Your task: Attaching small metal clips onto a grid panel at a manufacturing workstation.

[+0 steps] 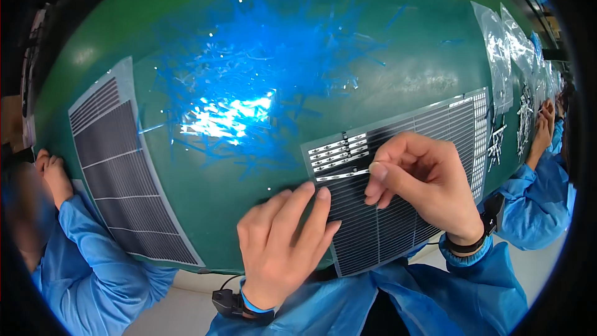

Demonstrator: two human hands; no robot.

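Note:
A black sheet with fine pale lines [398,218] lies on the green table in front of me, with a clear margin around it. Short white strips with dark marks [329,155] sit in rows at its upper left corner. Thumb and forefinger of my right hand [429,180] are pinched together over the sheet, at the right end of one thin white strip [341,175]. My left hand [283,236] rests with fingers spread at the sheet's left edge, its fingertips just below that strip's left end. Nothing shows in it.
Thin blue film strips [261,56] are heaped across the table's middle. Another lined black sheet [121,155] lies left, near a co-worker's hand [56,177]. Clear plastic bags [497,56] and small loose strips [495,144] are at right, where another co-worker's hand [544,127] works.

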